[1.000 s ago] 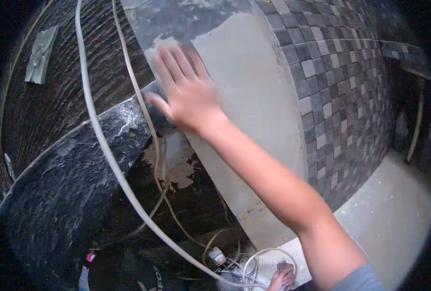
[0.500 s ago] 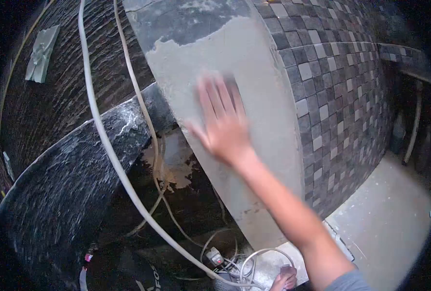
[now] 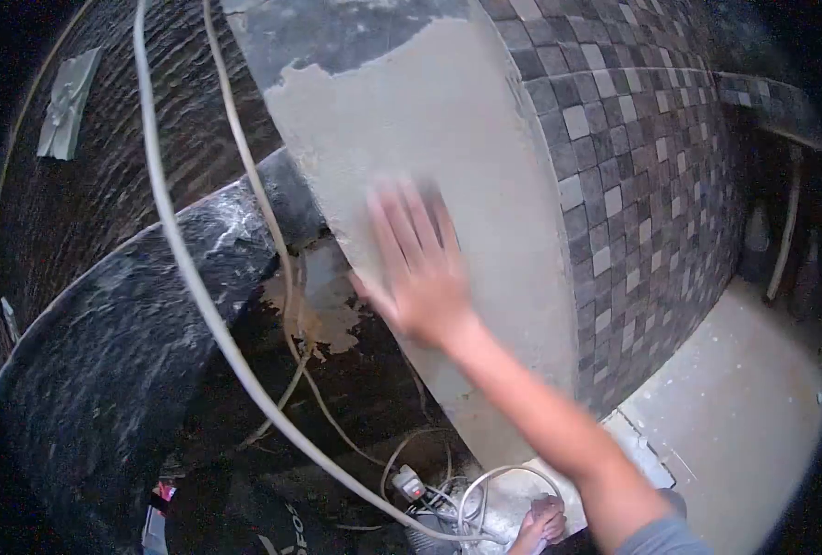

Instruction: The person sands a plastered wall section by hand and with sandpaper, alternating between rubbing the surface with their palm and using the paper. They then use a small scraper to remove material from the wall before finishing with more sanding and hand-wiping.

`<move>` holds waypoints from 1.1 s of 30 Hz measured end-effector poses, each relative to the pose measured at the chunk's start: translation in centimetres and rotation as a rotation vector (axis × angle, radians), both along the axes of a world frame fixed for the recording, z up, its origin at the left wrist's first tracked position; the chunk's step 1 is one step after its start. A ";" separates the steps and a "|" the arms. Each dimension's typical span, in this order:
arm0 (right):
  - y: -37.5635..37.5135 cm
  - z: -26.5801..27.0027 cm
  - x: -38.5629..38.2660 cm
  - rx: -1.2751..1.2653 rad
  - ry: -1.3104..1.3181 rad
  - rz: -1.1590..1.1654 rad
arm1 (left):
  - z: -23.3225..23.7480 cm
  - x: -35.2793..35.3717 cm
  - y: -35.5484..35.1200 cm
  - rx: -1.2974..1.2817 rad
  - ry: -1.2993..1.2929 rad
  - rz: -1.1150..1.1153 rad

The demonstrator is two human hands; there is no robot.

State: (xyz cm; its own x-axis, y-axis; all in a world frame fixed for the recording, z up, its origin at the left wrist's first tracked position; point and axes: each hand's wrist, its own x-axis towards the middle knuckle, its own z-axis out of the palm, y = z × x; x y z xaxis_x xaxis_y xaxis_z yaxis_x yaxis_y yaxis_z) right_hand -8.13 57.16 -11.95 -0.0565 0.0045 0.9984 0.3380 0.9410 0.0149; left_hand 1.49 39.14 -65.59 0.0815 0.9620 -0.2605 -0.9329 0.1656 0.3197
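My right hand (image 3: pixel 420 268) lies flat over the pale plastered strip (image 3: pixel 503 268), fingers stretched and slightly apart, thumb out toward the left edge. The fingers are smeared by motion. A narrow dark patch (image 3: pixel 446 217) shows along their right side, against the plaster. Low in the view, my left hand (image 3: pixel 542 525) is small and partly cut off by the lower edge, its fingers curled closed; what they hold, if anything, I cannot tell. Near it lie looped pale cables (image 3: pixel 474 504) and a small white plug-like box (image 3: pixel 409 483).
A long white hose (image 3: pixel 189 268) hangs on the left beside a thinner cable (image 3: pixel 245 148). Mosaic tiles (image 3: pixel 633 203) cover the wall to the right, above a pale floor (image 3: pixel 735 416). Dark textured stone (image 3: pixel 143 314) and black lettered fabric (image 3: pixel 235 513) are at left.
My right hand has slid down the plaster, slightly left in the view. My left hand stays low with fingers curled. The whole view has shifted a little to the left.
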 end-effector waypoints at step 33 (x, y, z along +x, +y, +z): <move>0.4 11.6 -2.0 0.130 0.169 0.119 | 15.8 2.1 -4.0 0.084 0.717 0.109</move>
State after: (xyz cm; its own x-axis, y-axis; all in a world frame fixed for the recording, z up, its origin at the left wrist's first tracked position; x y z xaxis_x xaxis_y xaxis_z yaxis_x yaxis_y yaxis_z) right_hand -10.16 57.56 -0.38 0.1188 -0.1213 0.9855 0.2330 0.9682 0.0911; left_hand 3.62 35.09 -49.83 -0.1794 0.9739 -0.1389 -0.4994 0.0315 0.8658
